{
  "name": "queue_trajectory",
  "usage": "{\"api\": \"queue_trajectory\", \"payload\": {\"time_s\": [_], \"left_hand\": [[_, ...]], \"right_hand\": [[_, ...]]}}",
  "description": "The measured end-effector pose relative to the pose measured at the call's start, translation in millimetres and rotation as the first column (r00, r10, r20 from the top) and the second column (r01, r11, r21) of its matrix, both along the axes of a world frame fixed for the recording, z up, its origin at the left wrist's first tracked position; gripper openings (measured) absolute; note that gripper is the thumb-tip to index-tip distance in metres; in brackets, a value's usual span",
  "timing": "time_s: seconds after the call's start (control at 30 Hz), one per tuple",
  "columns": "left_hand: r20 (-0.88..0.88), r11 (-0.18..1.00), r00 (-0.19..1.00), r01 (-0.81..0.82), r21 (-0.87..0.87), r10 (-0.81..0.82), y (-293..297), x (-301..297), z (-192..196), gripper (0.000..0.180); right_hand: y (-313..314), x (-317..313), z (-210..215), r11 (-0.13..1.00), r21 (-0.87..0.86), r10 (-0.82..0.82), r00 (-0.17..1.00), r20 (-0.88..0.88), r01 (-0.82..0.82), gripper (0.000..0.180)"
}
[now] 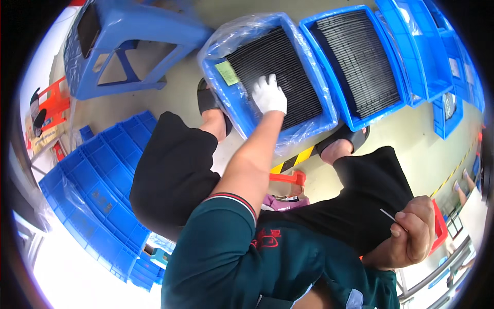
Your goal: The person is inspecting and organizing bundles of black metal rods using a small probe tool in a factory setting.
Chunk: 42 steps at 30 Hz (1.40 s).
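Observation:
My left hand [269,96], in a white glove, reaches down onto a tightly packed row of thin black plates [296,77]. Its fingers are slightly apart and rest on the plates' upper edges; nothing is visibly lifted. The plates stand on edge in a blue crate [315,56] lined with clear plastic film [226,36]. A yellow-green paper label [227,73] lies inside by the crate's left wall. Off to the right, above my thigh, my bare right hand [414,232] pinches a thin white stick [387,214] between thumb and fingers.
A second blue crate [346,117] of dark plates stands right of the first, with more blue crates [427,62] beyond. A blue plastic stool [134,31] is at the far left. Stacked blue crates [103,190] fill the left side. Yellow-black tape [292,160] marks the floor.

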<state>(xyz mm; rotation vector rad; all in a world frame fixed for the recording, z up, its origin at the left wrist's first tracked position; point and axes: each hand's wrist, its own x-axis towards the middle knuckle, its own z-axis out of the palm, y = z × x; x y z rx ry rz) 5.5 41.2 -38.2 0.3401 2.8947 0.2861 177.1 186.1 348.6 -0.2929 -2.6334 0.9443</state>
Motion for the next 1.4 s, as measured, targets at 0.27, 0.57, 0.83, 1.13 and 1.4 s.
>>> {"api": "queue_trajectory", "payload": {"time_s": [0.27,0.57,0.83,1.13,1.4], "left_hand": [[0.174,0.593,0.648,-0.754,0.283,0.741,-30,-2,-22,0.058],[0.724,0.088,0.349,-0.924,0.373,0.595,1,7,-34,0.044],[0.467,0.614,0.531,-0.789,-0.032,0.707,-141,-69,-113,0.043],[0.513,0.595,0.536,-0.802,0.059,0.671,-104,-69,-82,0.051],[-0.043,0.924,0.998,-0.032,0.381,0.052,84,-69,58,0.051]], "right_hand": [[-8,-2,5,0.999,-0.014,-0.05,0.999,-0.012,0.049,0.025],[8,8,1,0.999,-0.031,-0.008,0.999,0.049,0.01,0.024],[0,-4,25,0.98,-0.146,0.125,0.988,-0.086,-0.136,0.028],[8,14,24,0.987,-0.058,0.138,0.976,-0.171,-0.15,0.032],[11,69,-7,0.995,-0.069,-0.074,0.997,-0.025,0.072,0.028]]}}
